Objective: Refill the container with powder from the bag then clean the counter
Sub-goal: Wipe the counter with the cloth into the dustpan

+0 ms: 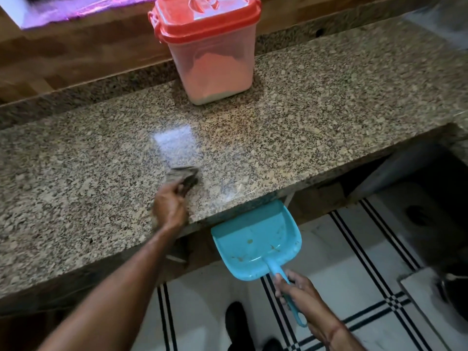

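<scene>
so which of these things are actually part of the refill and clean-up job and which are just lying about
In the job: container, lid on, powder inside; cloth gripped by the left hand on the counter; dustpan held by the right hand below the counter's edge.

Just lying about: blurred purple sheet at the back; shoe on the tiled floor.

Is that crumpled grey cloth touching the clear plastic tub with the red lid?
Apart. The head view shows a wide stretch of bare speckled granite counter between the grey cloth, gripped by the left hand, and the red-lidded tub.
</scene>
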`<action>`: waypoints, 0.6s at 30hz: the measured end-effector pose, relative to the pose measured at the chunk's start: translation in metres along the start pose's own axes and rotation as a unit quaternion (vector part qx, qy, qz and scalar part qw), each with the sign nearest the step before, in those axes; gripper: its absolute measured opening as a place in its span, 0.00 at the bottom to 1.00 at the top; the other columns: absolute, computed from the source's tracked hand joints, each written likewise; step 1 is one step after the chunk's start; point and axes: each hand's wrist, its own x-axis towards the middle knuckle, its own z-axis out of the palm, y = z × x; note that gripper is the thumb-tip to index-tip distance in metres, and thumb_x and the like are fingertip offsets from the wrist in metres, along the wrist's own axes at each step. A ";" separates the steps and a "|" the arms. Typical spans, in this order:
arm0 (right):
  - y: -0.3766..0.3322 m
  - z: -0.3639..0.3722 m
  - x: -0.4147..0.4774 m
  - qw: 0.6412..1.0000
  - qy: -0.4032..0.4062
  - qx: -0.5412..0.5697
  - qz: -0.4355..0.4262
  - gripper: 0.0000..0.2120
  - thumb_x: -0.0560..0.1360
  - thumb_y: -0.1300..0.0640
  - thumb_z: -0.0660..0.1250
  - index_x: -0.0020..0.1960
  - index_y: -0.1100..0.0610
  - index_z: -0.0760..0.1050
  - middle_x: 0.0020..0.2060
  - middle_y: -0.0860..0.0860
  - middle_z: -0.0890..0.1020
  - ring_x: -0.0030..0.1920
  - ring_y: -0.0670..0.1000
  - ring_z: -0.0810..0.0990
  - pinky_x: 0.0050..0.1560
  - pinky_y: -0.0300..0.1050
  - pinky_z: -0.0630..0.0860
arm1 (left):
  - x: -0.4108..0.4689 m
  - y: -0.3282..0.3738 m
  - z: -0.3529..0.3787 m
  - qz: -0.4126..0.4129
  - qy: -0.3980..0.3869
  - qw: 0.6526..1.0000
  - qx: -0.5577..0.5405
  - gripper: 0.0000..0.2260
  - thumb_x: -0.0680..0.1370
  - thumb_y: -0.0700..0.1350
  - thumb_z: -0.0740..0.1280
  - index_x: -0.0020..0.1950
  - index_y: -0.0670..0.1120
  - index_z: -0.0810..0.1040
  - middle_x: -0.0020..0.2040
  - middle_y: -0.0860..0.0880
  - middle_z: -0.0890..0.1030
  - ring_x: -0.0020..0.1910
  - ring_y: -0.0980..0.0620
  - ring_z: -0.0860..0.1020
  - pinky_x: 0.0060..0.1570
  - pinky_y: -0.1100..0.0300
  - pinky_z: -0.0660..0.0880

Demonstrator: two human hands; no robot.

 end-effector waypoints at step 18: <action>-0.030 -0.025 0.027 0.998 -0.049 -0.030 0.016 0.08 0.83 0.55 0.66 0.49 0.59 0.78 0.37 0.54 0.76 0.32 0.43 0.75 0.35 0.35 0.74 | -0.022 0.119 0.086 -0.045 -0.075 0.996 -0.011 0.12 0.81 0.51 0.67 0.63 0.52 0.82 0.50 0.54 0.83 0.36 0.60 0.75 0.32 0.65 0.71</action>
